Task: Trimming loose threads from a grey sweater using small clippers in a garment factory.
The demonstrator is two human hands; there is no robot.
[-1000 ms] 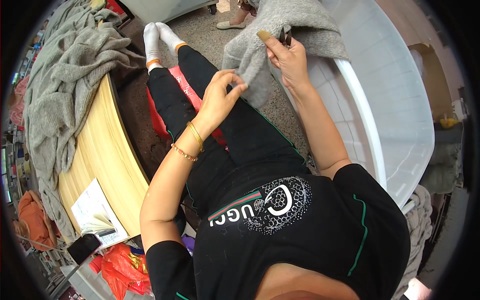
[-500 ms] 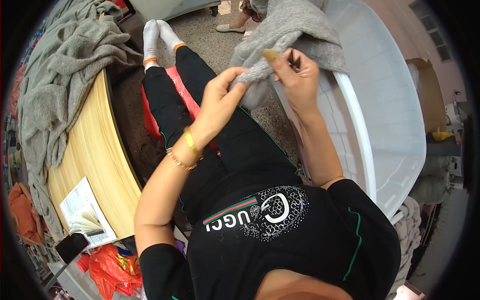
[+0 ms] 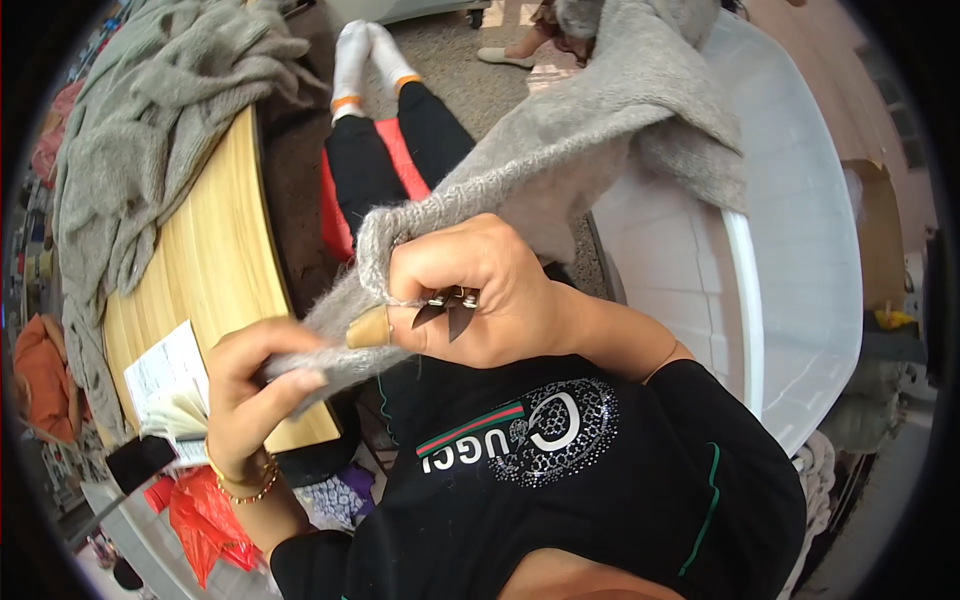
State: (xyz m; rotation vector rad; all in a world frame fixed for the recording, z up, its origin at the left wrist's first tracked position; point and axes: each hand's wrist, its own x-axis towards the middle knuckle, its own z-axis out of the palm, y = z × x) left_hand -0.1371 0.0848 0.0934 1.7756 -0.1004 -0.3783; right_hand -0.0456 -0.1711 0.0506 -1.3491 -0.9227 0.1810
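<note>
A grey knitted garment (image 3: 600,120) stretches from the rim of the clear bin across to my body. Closed on a fuzzy part of the knit, my left hand (image 3: 250,385) is slightly smeared by motion. My right hand (image 3: 480,285) is closed at the ribbed edge of the garment, with a tan cover (image 3: 370,328) on its thumb. Small dark thread snips (image 3: 450,312) sit in the right palm, their two blades poking out below the fingers. The fingertips of the right hand are partly hidden behind the knit.
To the left, a wooden table (image 3: 215,240) bears a heap of grey knitwear (image 3: 170,130) and an open booklet (image 3: 178,405) on paper. A large translucent bin (image 3: 800,230) stands at the right. Red plastic bags (image 3: 210,520) lie at the lower left. Another person's foot (image 3: 505,55) shows at the top.
Both hands have moved down and left toward my body, drawing the knit out from the bin. More of its ribbed edge shows, and the right hand has turned over.
</note>
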